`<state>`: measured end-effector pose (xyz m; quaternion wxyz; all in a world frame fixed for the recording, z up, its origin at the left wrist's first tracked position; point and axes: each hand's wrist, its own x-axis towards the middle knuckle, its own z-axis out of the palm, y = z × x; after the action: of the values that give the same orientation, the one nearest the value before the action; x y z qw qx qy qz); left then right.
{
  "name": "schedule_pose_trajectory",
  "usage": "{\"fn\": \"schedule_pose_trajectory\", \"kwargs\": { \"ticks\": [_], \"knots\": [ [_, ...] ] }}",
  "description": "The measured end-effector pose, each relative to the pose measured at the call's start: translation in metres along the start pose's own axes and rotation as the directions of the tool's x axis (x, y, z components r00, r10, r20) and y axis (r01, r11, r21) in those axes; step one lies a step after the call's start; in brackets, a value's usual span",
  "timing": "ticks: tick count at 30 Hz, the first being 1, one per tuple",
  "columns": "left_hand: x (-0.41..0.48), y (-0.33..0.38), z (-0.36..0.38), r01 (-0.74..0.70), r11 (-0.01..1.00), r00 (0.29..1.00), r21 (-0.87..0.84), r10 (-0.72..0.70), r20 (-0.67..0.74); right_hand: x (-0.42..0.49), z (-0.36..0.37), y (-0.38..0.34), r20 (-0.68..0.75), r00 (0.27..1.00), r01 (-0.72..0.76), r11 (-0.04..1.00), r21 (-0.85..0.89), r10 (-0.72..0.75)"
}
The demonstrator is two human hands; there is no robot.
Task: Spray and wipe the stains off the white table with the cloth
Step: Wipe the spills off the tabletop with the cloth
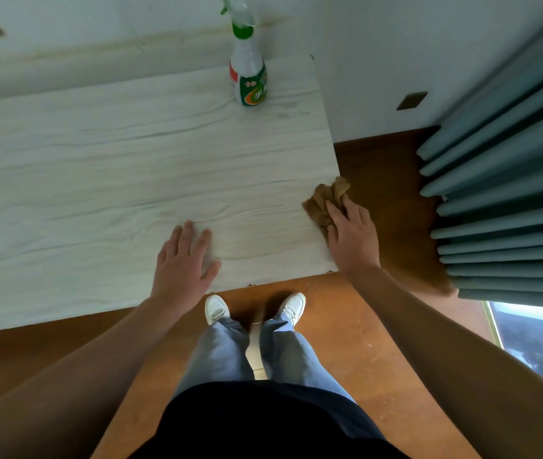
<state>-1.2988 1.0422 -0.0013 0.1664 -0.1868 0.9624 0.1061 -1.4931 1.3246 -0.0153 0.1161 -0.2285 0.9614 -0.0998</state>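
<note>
The white wood-grain table [114, 167] fills the left and middle of the head view. A brown crumpled cloth [323, 202] lies at the table's right edge, partly hanging over it. My right hand [352, 236] presses on the cloth with the fingers over it. My left hand [184, 256] rests flat on the tabletop near the front edge, fingers apart, holding nothing. A clear spray bottle [248, 71] with a green collar and a green-and-red label stands upright near the table's far right corner, apart from both hands. Faint greyish marks show beside the bottle.
Teal curtains [508, 180] hang close on the right. Brown floor [379, 180] runs between table and curtains. A white wall [379, 44] with a yellowish stain line stands behind the table. My white shoes [217, 309] stand just in front of the table's front edge.
</note>
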Motion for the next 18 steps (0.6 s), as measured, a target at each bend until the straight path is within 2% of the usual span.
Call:
{"fn": "schedule_pose_trajectory", "kwargs": {
  "ticks": [7,9,14,18],
  "knots": [
    [0.003,-0.001,0.005,-0.008,0.999,0.998,-0.041,0.005,-0.068,-0.013,0.017,-0.053,0.080,0.971,0.227,0.974,-0.015,-0.225],
    [0.007,-0.002,0.004,-0.022,0.999,0.996,-0.045,0.018,-0.088,-0.004,0.018,-0.064,0.107,0.966,0.240,0.970,-0.029,-0.235],
    [0.032,-0.010,-0.002,-0.055,0.996,0.995,-0.064,0.049,-0.090,0.045,0.002,-0.069,0.111,0.994,0.013,1.000,-0.027,-0.010],
    [0.061,-0.024,-0.012,-0.088,0.992,0.992,-0.092,0.079,-0.098,0.088,-0.017,-0.074,0.150,0.974,-0.164,0.986,-0.041,0.168]
  ]
}}
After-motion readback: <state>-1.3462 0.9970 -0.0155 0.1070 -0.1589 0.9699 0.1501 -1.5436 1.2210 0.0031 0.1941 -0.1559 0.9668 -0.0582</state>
